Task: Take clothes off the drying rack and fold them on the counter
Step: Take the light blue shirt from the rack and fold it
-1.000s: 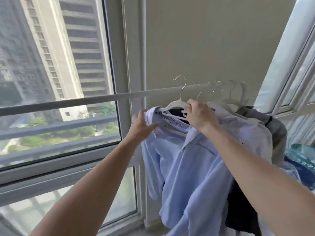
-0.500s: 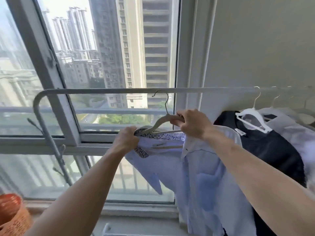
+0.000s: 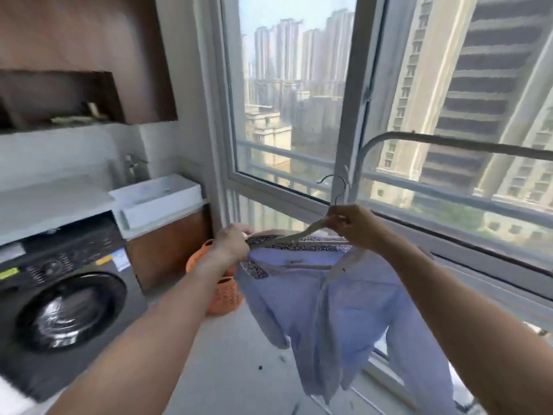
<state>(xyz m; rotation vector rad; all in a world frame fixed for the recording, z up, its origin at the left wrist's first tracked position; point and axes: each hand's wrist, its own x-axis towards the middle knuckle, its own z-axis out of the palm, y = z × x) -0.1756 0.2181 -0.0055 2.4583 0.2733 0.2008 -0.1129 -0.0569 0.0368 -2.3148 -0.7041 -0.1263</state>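
Over open floor point(image 3: 233, 369) our left hand point(image 3: 232, 244) pinches the shirt point(image 3: 329, 310) by its collar, right hand point(image 3: 353, 224) grips the hanger point(image 3: 302, 233); basket point(image 3: 224, 298) behind.

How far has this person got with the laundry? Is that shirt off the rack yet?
Done: the blue shirt, on its hanger, is off the rack rail, and the hook hangs free. In hand: the right hand grips the hanger just below the hook, and the left hand holds the shirt's collar. Left: slip the hanger out and fold the shirt on the counter, which it has not reached.
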